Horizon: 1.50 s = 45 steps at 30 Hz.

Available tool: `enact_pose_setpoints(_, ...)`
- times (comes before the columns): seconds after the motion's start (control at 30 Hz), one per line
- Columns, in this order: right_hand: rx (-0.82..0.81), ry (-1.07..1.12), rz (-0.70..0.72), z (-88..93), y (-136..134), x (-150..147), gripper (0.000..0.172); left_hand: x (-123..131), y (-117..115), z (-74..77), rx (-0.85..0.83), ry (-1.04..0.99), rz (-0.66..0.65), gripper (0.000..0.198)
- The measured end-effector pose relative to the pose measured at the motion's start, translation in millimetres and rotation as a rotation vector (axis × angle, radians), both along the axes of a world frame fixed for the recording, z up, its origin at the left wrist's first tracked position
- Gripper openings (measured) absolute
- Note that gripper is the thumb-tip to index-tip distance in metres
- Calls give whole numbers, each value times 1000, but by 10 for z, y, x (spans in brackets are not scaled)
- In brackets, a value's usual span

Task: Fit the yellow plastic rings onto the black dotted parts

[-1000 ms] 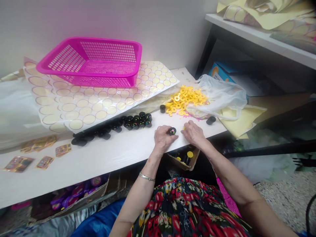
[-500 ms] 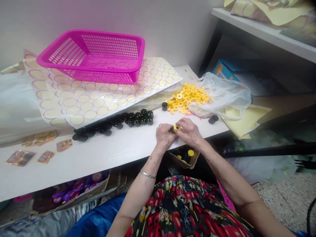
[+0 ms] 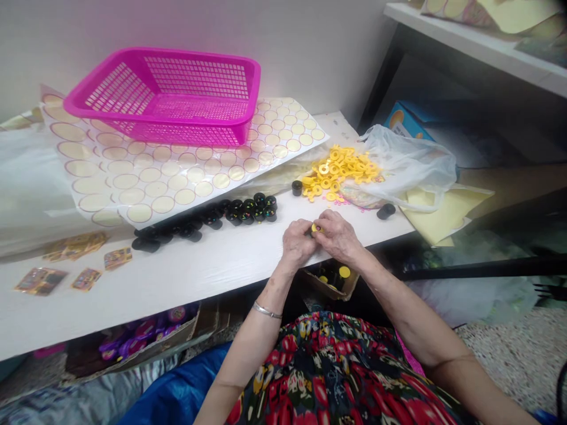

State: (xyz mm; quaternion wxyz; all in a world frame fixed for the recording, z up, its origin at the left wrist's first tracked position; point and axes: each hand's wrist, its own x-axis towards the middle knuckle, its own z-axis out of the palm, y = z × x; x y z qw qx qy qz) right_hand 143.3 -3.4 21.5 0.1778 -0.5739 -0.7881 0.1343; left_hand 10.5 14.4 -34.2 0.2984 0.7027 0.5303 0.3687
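My left hand (image 3: 297, 242) and my right hand (image 3: 337, 236) meet over the front edge of the white table (image 3: 195, 277). Between their fingertips is a small black piece with a yellow ring-shaped part (image 3: 315, 228) on top; both hands pinch it, and the fingers hide most of the black part. Beyond the hands lies a pile of yellow ring parts (image 3: 341, 168), with tiny pink bits near it. One black cup (image 3: 296, 188) stands left of the pile, and another black cup (image 3: 386, 211) lies to the right. Several black cups with coloured bits (image 3: 251, 209) form a row at the left.
A pink basket (image 3: 199, 127) rests on sticker sheets (image 3: 163, 205). Small printed packets (image 3: 42, 281) lie at the left. At the right are a clear plastic bag (image 3: 411, 168) and yellow paper (image 3: 447, 215). Below the edge, a cardboard box (image 3: 349, 289) holds yellow-topped black pieces.
The yellow part between my fingers has tilted, and my right fingers cover more of it. The whole view has shifted slightly.
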Motion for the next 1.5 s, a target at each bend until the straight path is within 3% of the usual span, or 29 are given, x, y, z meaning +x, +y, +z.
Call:
enact_pose_setpoints(0.13,-2,96,-13,-22,0,-10,16,-71,3,19,-272,-436,1,27)
enact_pose_setpoints(0.23,-29,275,-82,-54,8,-13,14,-36,-6,44,-434,-593,-17,31)
enact_pose_setpoints(0.33,-71,562,-175,-136,36,-4,12,29,-16,65,-421,-618,17,31)
enact_pose_setpoints(0.5,-293,1053,-262,-251,71,-8,25,57,-36,111,-357,-540,60,30)
enact_pose_setpoints(0.6,-378,1213,-343,-236,70,-46,24,60,-46,144,-355,-512,85,30)
enact_pose_setpoints(0.8,-533,1261,-460,-145,94,-110,21,124,-31,146,-452,-555,161,29)
enact_pose_setpoints(1.23,-566,1387,-591,-261,139,-124,29,219,-75,55,-274,-351,225,27)
enact_pose_setpoints(1.4,-581,1418,-537,-277,81,-113,33,184,-94,84,-339,-461,197,28)
enact_pose_setpoints(1.5,-607,1396,-505,-286,52,-73,32,93,-98,112,-397,-560,98,31)
